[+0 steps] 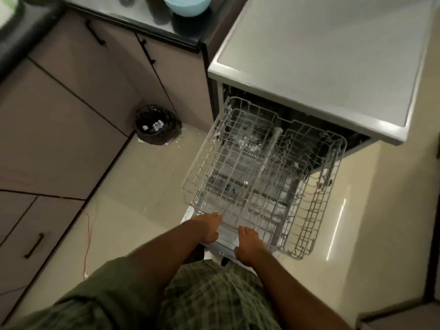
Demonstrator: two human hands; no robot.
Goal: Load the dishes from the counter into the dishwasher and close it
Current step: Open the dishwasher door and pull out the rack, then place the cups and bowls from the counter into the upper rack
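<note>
Freestanding grey dishwasher (pixel 321 55) at upper right of the head view, door dropped open, white wire dish rack (pixel 259 177) pulled right out over the pale glossy tiled floor (pixel 138 186). Nothing visible loaded in the rack, just bare tines and a rail running down its middle. Left hand (pixel 208 228) at the rack's near edge, fingers curled onto the front rim, gripping it. Right hand (pixel 250 245) just beside it, also at the front rim, fingers bent down over the edge; a firm grip there or merely resting, cannot tell. Both forearms stretched forward from green checked sleeves (pixel 107 294).

Up top, dark table (pixel 147 22) running along the cabinets, carrying a light blue round bowl (pixel 187 4) near its right end, close to the dishwasher's corner but not touching it. Dark blurred shapes beside the bowl, too unclear to name. Beige cabinet doors (pixel 71 103) with black bar handles down the left. Small dark round waste bin (pixel 156 125) in the floor corner between cabinets and dishwasher, scraps of white paper inside. Thin red cord (pixel 88 236) trailing on the floor near the lower drawers.
</note>
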